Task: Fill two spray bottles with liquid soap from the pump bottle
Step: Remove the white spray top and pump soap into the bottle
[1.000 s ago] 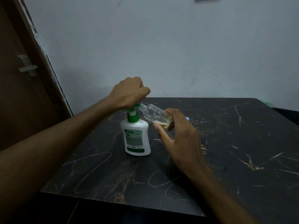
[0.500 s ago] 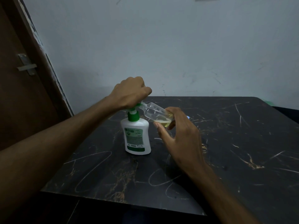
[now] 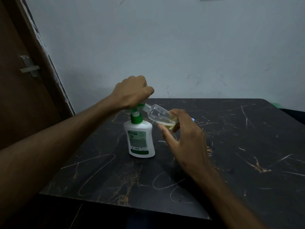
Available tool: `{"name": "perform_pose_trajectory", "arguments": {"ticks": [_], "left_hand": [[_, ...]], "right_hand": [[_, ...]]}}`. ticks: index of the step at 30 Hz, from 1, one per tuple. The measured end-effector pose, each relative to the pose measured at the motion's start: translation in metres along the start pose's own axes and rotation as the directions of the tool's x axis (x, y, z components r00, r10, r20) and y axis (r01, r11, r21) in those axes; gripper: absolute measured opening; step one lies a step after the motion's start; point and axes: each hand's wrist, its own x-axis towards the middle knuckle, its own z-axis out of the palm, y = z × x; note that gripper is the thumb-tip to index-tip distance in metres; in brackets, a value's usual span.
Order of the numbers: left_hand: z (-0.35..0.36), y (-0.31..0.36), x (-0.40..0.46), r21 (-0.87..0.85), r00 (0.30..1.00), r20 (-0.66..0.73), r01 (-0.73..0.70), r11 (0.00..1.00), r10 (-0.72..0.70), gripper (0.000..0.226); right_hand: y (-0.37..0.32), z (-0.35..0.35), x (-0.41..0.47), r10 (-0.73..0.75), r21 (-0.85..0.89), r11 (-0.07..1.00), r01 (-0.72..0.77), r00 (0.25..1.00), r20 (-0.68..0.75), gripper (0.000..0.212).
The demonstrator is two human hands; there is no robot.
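The pump bottle (image 3: 141,139) stands upright at table (image 3: 247,146) centre. Left hand (image 3: 132,91) sits fisted on its green pump head. Right hand (image 3: 184,129) pinches the spray bottle (image 3: 160,115), tilted, neck pointing to 10 o'clock at the spout.

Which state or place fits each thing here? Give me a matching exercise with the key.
Things:
1. pump bottle
2. spray bottle
3. left hand
4. right hand

States:
A. tilted, a little yellowish liquid inside
B. upright on the black table
C. holds the clear bottle's base
D. fisted over the green pump head

Pairs: 1-B, 2-A, 3-D, 4-C
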Motion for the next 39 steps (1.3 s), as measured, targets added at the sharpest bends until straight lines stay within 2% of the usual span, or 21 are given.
{"name": "perform_pose_trajectory", "arguments": {"ticks": [8, 13, 19, 24, 30, 34, 39], "left_hand": [[-0.001, 0.002, -0.001, 0.012, 1.0, 0.008, -0.008, 1.0, 0.008, 0.033], [0.004, 0.003, -0.002, 0.007, 1.0, 0.012, 0.011, 1.0, -0.011, 0.044], [-0.003, 0.003, -0.002, -0.002, 1.0, 0.006, -0.012, 1.0, 0.012, 0.035], [0.006, 0.002, -0.002, 0.006, 1.0, 0.0, 0.022, 1.0, -0.022, 0.043], [-0.001, 0.004, -0.003, 0.012, 1.0, 0.008, -0.014, 1.0, 0.014, 0.039], [0.005, 0.006, -0.006, 0.028, 1.0, -0.006, 0.026, 0.999, -0.026, 0.043], [-0.004, 0.005, -0.004, 0.031, 1.0, -0.008, -0.014, 0.999, 0.014, 0.041]], "right_hand": [[0.0, 0.0, 0.001, -0.002, -0.001, 1.0, 0.002, 1.0, 0.006, 0.042], [0.0, 0.0, 0.001, -0.007, -0.001, 1.0, 0.007, 1.0, 0.001, 0.041], [0.0, 0.0, 0.001, -0.007, -0.008, 1.0, 0.007, 1.0, 0.003, 0.042], [0.001, 0.0, 0.001, -0.009, -0.016, 1.0, 0.009, 1.0, 0.004, 0.041], [0.0, -0.001, 0.0, -0.01, -0.006, 1.0, 0.01, 1.0, -0.001, 0.039], [0.001, 0.0, 0.0, -0.012, -0.002, 1.0, 0.012, 1.0, 0.008, 0.04], [0.0, -0.001, 0.0, -0.01, 0.0, 1.0, 0.01, 1.0, 0.011, 0.039]]}}
